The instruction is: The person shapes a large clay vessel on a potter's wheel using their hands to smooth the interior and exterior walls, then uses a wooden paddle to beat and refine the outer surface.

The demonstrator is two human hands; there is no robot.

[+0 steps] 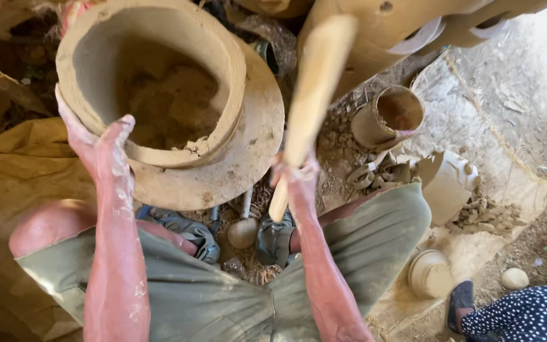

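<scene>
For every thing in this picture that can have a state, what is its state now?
Wide unfired clay pot: open on top, rim broken at the near side, sitting on a round clay disc.
Left hand: gripping the pot's rim.
Right hand: closed on a pale wooden paddle, raised.
Small clay cylinder: open, tilted.

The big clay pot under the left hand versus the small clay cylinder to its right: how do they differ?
The big clay pot is much wider than the small clay cylinder. The pot stands on a round disc; the cylinder lies tilted on rubble. The left hand grips the pot's rim, while the cylinder is untouched; the right hand holds a wooden paddle. Both are open-topped, hollow and the same raw tan clay.
</scene>
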